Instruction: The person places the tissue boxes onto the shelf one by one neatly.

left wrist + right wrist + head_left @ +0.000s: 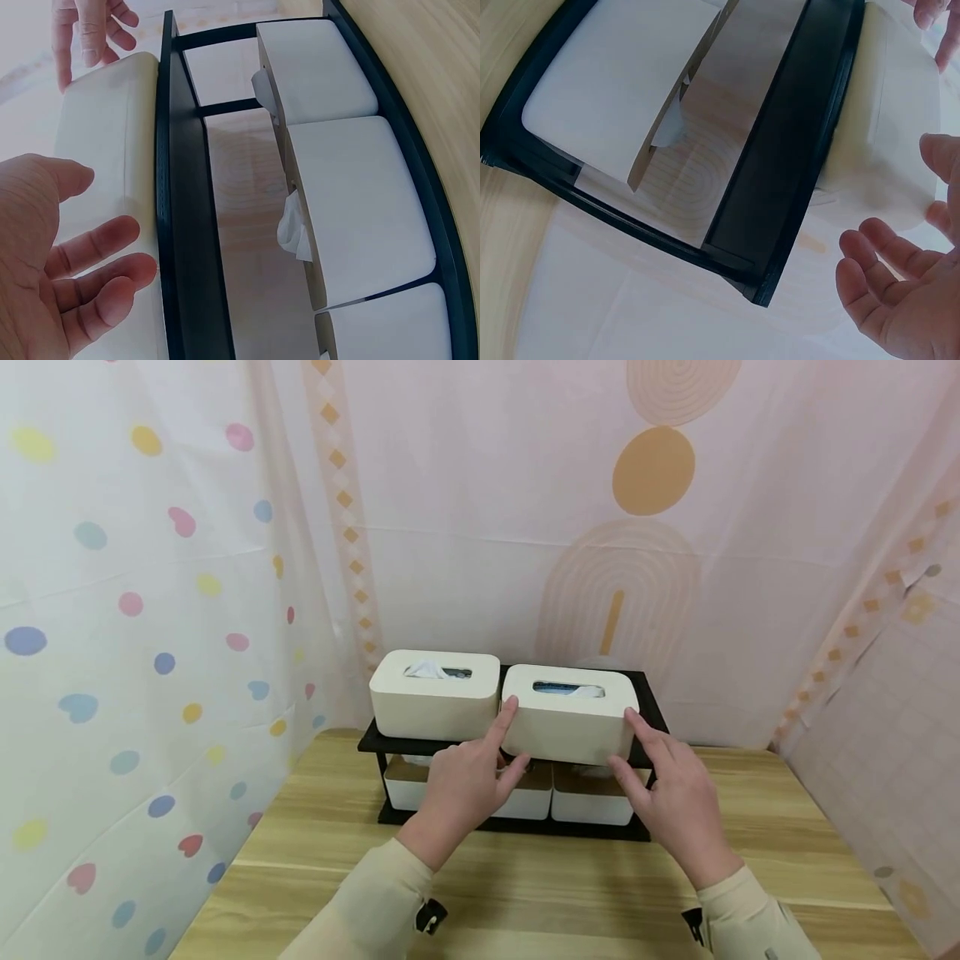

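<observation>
Two cream tissue boxes stand side by side on top of a black two-tier rack (pixel 570 832). Both hands flank the right-hand tissue box (pixel 566 735), which has tissue showing in its oval slot. My left hand (pixel 465 781) has its index fingertip at the box's front left edge, thumb near the bottom. At the right end is my right hand (pixel 678 793), index fingertip by the upper corner and thumb low at the front. In the wrist views, the fingers of the left hand (pixel 97 262) and right hand (pixel 900 289) are spread and relaxed. The left tissue box (pixel 435 714) sits untouched.
On the lower tier stand three white tissue boxes with brown tops, among them the right one (pixel 591 807) and the middle one (pixel 360 202). The rack stands on a wood-grain table (pixel 540 893). Patterned curtains (pixel 465 485) hang behind and at both sides.
</observation>
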Available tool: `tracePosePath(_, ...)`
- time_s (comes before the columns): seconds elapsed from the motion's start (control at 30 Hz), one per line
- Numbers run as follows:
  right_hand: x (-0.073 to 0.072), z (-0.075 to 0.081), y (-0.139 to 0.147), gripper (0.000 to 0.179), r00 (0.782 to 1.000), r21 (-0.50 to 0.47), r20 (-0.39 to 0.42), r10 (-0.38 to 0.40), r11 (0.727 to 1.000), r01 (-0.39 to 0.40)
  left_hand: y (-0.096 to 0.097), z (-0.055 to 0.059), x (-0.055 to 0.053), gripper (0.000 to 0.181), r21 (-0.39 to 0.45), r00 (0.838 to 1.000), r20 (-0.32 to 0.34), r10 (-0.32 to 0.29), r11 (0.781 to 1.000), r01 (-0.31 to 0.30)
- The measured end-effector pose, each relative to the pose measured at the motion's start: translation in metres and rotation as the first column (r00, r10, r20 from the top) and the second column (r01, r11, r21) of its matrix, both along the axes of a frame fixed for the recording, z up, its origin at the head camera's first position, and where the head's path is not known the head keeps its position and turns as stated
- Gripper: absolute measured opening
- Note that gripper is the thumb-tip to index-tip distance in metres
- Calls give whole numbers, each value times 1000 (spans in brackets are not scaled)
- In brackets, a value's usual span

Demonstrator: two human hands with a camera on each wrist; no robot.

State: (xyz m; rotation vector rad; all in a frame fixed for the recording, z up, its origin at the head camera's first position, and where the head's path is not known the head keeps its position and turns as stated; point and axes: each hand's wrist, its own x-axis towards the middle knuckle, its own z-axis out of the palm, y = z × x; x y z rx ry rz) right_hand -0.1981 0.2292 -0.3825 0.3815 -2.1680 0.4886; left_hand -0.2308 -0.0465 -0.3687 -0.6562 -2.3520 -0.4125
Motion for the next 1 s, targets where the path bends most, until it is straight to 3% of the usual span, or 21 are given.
tracePosePath(0.57, -4, 6, 0, 69, 995, -11, 95, 5, 1000, -4, 5, 3, -5, 80, -55, 990, 125, 62, 997, -56)
tracePosePath(1.0, -7, 12, 1, 71, 986, 21, 165, -17, 1000, 14, 8, 5, -7, 83, -65, 985, 155, 76, 996, -67)
